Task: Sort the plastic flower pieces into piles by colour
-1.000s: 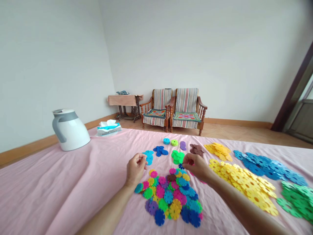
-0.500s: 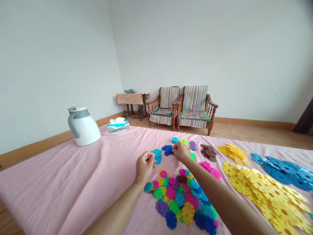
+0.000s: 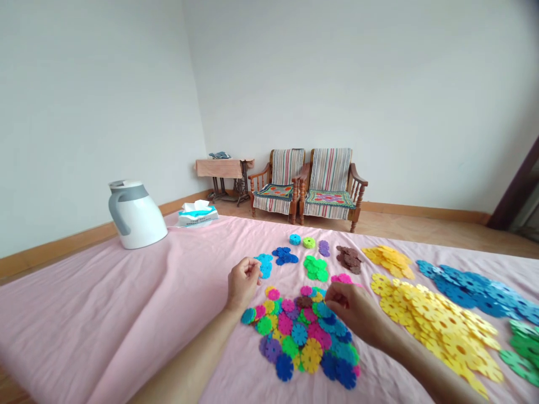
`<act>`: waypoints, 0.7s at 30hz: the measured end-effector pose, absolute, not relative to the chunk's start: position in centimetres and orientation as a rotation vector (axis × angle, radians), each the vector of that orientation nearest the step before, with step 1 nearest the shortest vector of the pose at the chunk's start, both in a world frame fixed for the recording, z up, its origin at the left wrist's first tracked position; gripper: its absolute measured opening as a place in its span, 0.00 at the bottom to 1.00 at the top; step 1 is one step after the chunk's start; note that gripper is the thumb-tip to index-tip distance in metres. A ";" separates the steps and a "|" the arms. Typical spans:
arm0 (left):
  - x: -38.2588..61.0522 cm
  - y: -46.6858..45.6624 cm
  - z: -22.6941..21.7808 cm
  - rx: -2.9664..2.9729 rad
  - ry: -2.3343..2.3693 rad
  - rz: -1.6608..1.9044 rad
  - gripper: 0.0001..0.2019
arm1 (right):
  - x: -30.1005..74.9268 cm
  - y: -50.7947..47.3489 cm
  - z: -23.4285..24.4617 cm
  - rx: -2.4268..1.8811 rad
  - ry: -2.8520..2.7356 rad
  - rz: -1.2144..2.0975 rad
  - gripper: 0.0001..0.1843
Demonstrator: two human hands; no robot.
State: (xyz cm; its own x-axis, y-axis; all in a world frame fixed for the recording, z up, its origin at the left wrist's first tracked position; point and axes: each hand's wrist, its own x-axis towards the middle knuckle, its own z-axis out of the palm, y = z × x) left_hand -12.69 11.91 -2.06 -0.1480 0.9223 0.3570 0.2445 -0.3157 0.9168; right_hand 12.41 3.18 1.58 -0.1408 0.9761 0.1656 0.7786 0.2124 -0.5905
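Observation:
My left hand [image 3: 245, 282] has its fingers curled together beside a small pile of light blue snowflake discs [image 3: 265, 265]. Whatever is between those fingertips, if anything, is hidden. Over the right edge of a mixed heap of coloured snowflake discs [image 3: 300, 335] is my right hand [image 3: 348, 306], fingers bent inward and pressed close; I cannot make out what they hold. Beyond the hands lie sorted piles: dark blue discs [image 3: 285, 256], bright green discs [image 3: 315, 268], brown discs [image 3: 349, 259] and pink discs [image 3: 342, 278], which my right hand partly covers.
Larger yellow discs [image 3: 438, 325], blue discs [image 3: 475, 289] and green discs [image 3: 524, 350] spread along the right. On the pink cloth [image 3: 126, 314] at left stand a white jug [image 3: 141, 220] and a tissue box [image 3: 197, 215]. Two wooden chairs [image 3: 328, 185] stand behind.
My right hand has come back from the dark blue pile to the right side of the mixed heap, uncovering the bright green pile. My left hand stays by the light blue discs. The view has shifted slightly right.

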 end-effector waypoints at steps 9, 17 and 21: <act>-12.9 12.1 -2.4 1.598 1.331 1.494 0.10 | 12.6 -2.9 3.4 -1.648 -2.160 0.800 0.12; -12.7 12.1 -2.1 1.574 1.361 1.487 0.10 | 12.3 -3.1 2.8 -1.652 -2.189 0.849 0.12; -12.7 12.1 -2.2 1.563 1.341 1.496 0.09 | 12.7 -2.8 3.1 -1.721 -2.176 0.860 0.11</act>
